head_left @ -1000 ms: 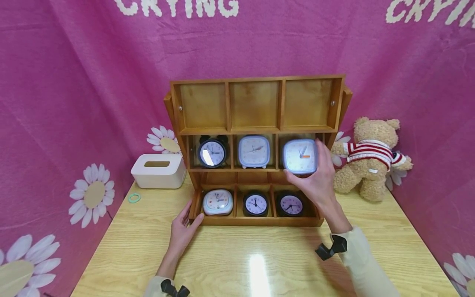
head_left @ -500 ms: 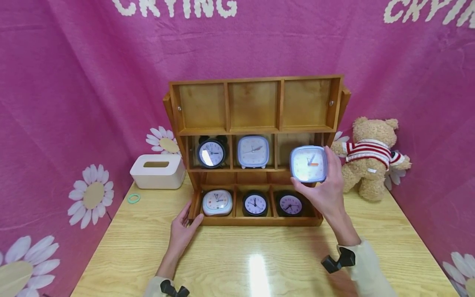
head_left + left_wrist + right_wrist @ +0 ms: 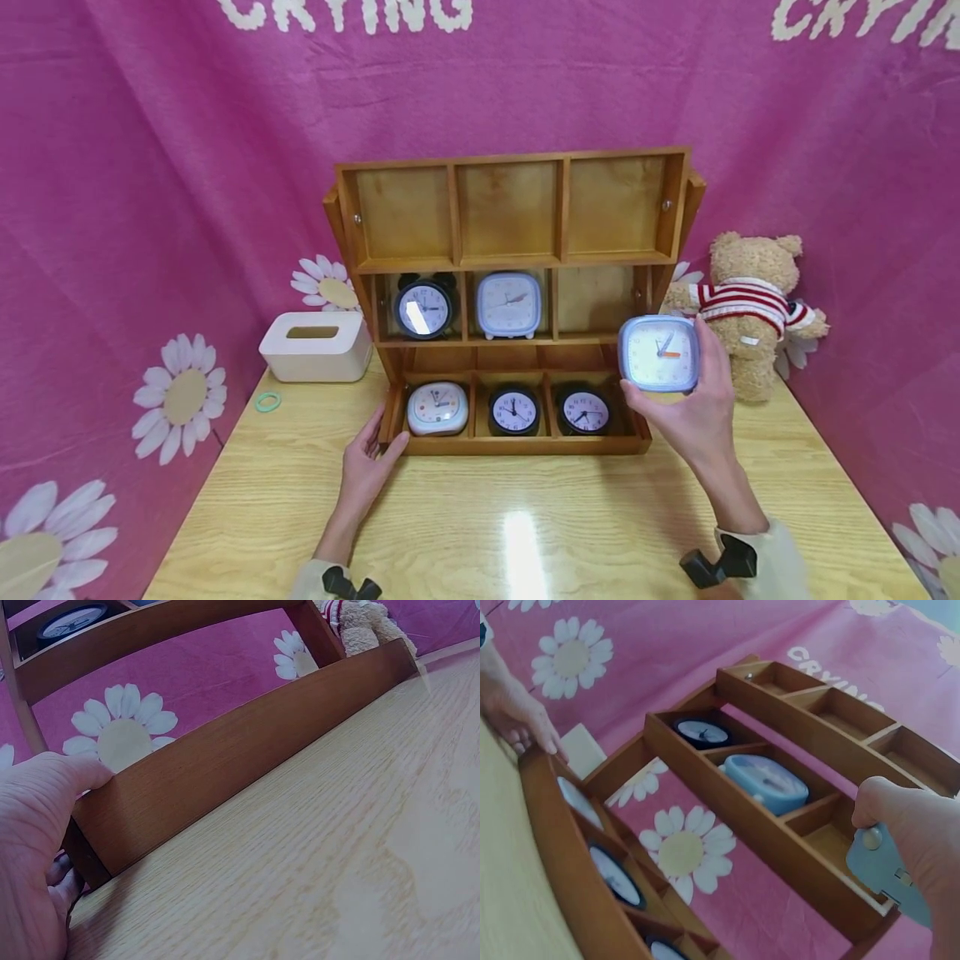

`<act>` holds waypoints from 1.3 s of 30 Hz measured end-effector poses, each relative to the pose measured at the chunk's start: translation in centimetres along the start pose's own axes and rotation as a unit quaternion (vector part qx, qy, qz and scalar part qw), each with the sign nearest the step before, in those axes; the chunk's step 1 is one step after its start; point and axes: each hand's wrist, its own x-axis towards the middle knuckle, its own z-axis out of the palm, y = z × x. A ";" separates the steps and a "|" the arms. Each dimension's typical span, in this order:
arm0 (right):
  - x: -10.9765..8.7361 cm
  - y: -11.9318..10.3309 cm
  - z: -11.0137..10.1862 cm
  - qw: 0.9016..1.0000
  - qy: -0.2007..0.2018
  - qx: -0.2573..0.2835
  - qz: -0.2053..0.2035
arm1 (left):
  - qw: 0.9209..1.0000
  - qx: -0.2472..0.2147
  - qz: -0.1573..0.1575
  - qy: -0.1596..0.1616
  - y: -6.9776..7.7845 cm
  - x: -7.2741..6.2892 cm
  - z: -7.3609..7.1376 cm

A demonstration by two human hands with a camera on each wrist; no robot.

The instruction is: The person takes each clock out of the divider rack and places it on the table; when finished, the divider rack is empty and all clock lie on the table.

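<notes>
My right hand (image 3: 693, 412) holds a light blue, square alarm clock (image 3: 660, 353) by its edges, thumb below and fingers at the right side, in front of the wooden shelf (image 3: 517, 447). The clock's face is toward the head camera; its back shows in the right wrist view. My left hand (image 3: 367, 467) grips the shelf's lower left corner, thumb (image 3: 94, 772) over the front board and fingers round the side. In the middle row stand a black alarm clock (image 3: 424, 308) and another blue clock (image 3: 509, 305); the compartment right of them holds nothing.
The bottom row holds a white clock (image 3: 437, 408) and two black clocks, left (image 3: 513, 412) and right (image 3: 585, 412). A white tissue box (image 3: 317, 362) and a green ring (image 3: 267, 402) lie left of the shelf. A teddy bear (image 3: 752, 300) sits at the right.
My right hand has drawn the blue clock out of the right middle compartment, moving it right, down and toward me. My left hand has stayed at the shelf corner.
</notes>
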 end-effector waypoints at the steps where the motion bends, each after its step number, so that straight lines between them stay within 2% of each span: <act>1: -0.3 0.2 -0.3 1.000 -0.002 -0.002 0.006 | 1.000 0.001 0.000 0.001 0.0 0.0 0.0; 12: -3.5 3.0 -4.0 0.995 -0.036 -0.042 0.080 | 1.000 -0.013 0.001 -0.001 0.0 0.0 0.0; 19: -5.1 6.8 -6.3 0.980 -0.084 -0.066 0.166 | 1.000 -0.019 0.010 -0.009 0.0 0.1 -0.2; 24: -6.1 9.7 -7.9 0.973 -0.113 -0.098 0.178 | 1.000 -0.021 0.011 -0.011 0.1 0.0 -0.1; 30: -6.9 12.7 -9.7 0.962 -0.109 -0.133 0.214 | 1.000 -0.020 0.011 -0.007 0.2 0.0 -0.1; 34: -7.1 15.0 -11.0 0.957 -0.112 -0.157 0.217 | 1.000 -0.016 0.012 -0.003 0.0 0.0 0.0; 39: -7.6 17.1 -12.4 0.949 -0.144 -0.173 0.223 | 1.000 -0.008 0.014 -0.001 -0.1 0.0 -0.1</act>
